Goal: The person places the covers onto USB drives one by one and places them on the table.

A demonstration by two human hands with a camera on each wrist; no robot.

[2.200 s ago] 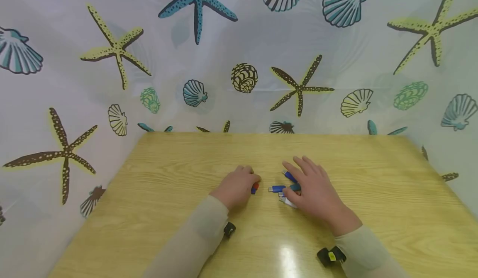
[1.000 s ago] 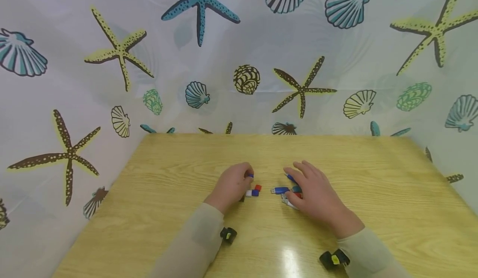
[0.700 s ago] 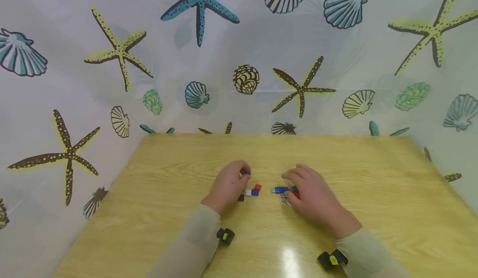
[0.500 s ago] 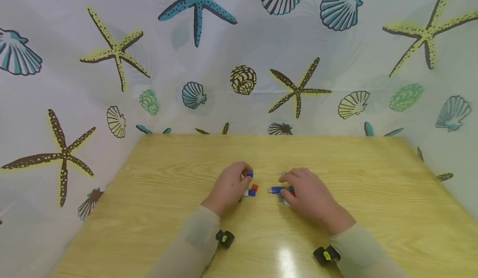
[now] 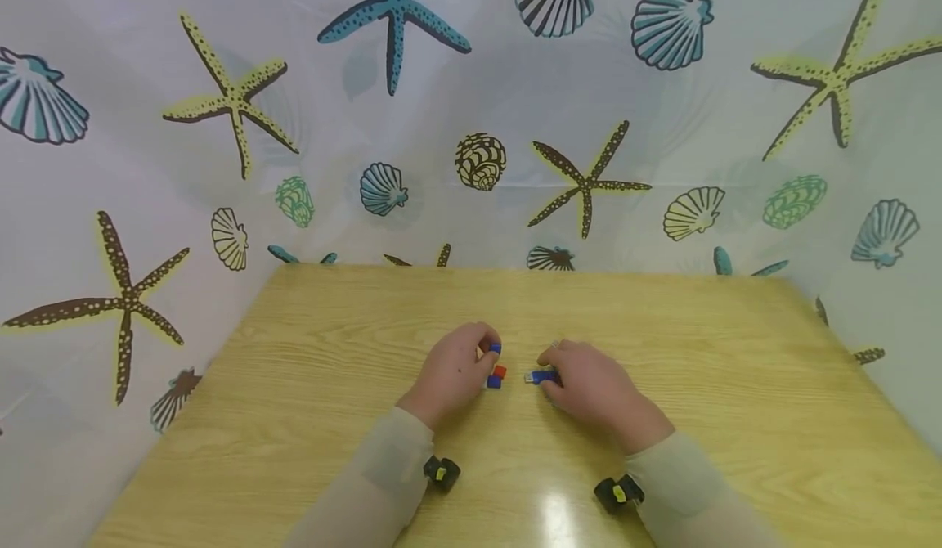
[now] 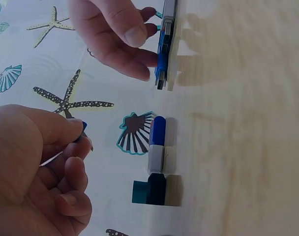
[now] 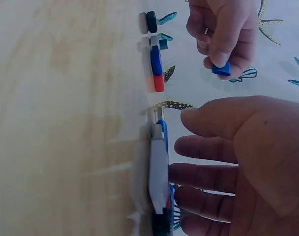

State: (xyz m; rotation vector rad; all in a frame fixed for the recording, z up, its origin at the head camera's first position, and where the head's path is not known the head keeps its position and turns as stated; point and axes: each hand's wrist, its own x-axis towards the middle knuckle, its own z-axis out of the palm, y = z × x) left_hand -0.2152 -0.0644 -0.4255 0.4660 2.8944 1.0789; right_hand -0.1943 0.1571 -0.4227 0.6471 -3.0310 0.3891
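Note:
My left hand point(image 5: 450, 372) pinches a small blue USB stick cap point(image 7: 222, 70) between thumb and index finger, raised off the table. Below it a red cap point(image 7: 159, 83), another blue cap point(image 6: 159, 130), a white cap point(image 6: 156, 158) and dark and teal caps point(image 6: 139, 191) stand close together on the table. My right hand point(image 5: 594, 386) is over a group of USB sticks, its fingers extended and apart. A blue USB stick point(image 5: 541, 376) points its metal plug leftward from under the fingers. A white USB stick point(image 7: 159, 172) lies beside it; the right hand hides most of the group in the head view.
The wood-grain table point(image 5: 353, 327) carries the caps on the left and the sticks on the right. Behind and at the sides hangs a white cloth point(image 5: 441, 106) printed with starfish and shells. Black wrist cameras point(image 5: 441, 473) sit at both sleeves.
My left hand, earlier low over the caps, has come up pinching a blue cap. My right hand has shifted left over the sticks, covering more of them.

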